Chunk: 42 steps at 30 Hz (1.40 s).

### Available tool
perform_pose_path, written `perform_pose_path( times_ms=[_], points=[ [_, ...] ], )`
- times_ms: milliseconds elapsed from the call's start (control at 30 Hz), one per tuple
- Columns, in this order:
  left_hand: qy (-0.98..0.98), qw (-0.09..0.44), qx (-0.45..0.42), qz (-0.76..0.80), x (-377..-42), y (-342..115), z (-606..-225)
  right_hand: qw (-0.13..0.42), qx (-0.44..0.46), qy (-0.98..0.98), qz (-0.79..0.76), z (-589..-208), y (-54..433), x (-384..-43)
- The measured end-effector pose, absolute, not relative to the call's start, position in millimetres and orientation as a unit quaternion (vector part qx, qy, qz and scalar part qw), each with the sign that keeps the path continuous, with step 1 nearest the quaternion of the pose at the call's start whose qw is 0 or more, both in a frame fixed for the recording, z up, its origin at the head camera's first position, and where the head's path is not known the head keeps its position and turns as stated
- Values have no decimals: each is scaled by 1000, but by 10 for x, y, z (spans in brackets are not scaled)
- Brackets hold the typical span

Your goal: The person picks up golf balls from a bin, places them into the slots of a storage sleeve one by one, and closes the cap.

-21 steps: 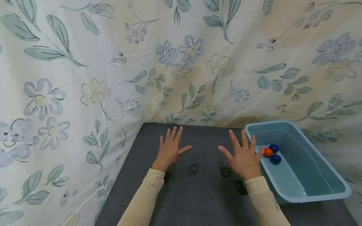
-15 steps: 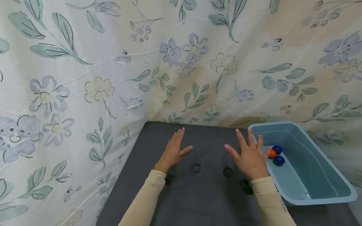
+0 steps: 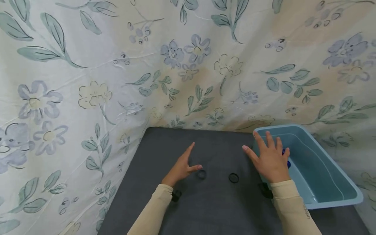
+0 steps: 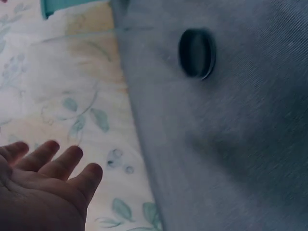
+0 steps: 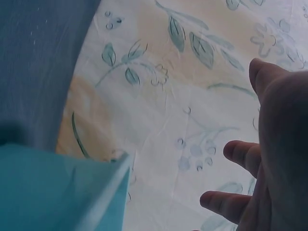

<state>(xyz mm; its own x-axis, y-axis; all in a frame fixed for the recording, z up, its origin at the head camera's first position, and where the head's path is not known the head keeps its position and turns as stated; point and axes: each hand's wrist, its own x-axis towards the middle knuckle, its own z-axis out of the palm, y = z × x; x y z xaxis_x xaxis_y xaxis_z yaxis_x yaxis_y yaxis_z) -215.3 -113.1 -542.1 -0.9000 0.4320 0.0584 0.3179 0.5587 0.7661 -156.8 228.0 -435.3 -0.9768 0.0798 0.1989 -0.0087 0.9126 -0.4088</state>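
My left hand [image 3: 180,168] is held over the dark table with fingers straight and thumb spread, holding nothing. Close beyond its thumb lies a faint dark ring [image 3: 201,174] on the table. Farther right rests a black ring [image 3: 233,178], between the two hands. My right hand [image 3: 271,160], its fingers spread, overlaps the left side of a light blue plastic tub [image 3: 332,164] and is empty too. A dark blue ball [image 3: 289,164] in the tub peeks out beside that hand; another blue one is mostly covered. The orange ball is hidden in the head view.
The dark grey table [image 3: 188,212] runs back to a wall of floral cloth [image 3: 199,75], which also closes off the left side. The tub stands at the table's right end, its light blue rim [image 3: 332,205] raised above the surface.
My right hand has moved right, from beside the tub to over its left side, covering the orange ball. The left hand has turned edge-on and come slightly lower.
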Motion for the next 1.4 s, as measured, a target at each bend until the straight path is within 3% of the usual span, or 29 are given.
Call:
perform_pose_path(
  times_ms=[367,700,1000,1167,1400],
  points=[
    [886,147,213,385,-2039,-981,-5639,112,-38,-976,185,-4296,2661,-1636],
    [890,91,243,376,-2063,-876,-5592,82,-33,-982,166,-4320,3089,-1760],
    [881,41,264,391,-2002,-889,-5560,0,2,-989,148,-4356,3402,-1919],
    [880,28,263,395,-1980,-908,-5539,-64,-10,-988,142,-4454,3522,-2044],
    [876,27,267,400,-2007,-853,-5535,-107,-23,-984,141,-4747,3724,-2215]
  ],
)
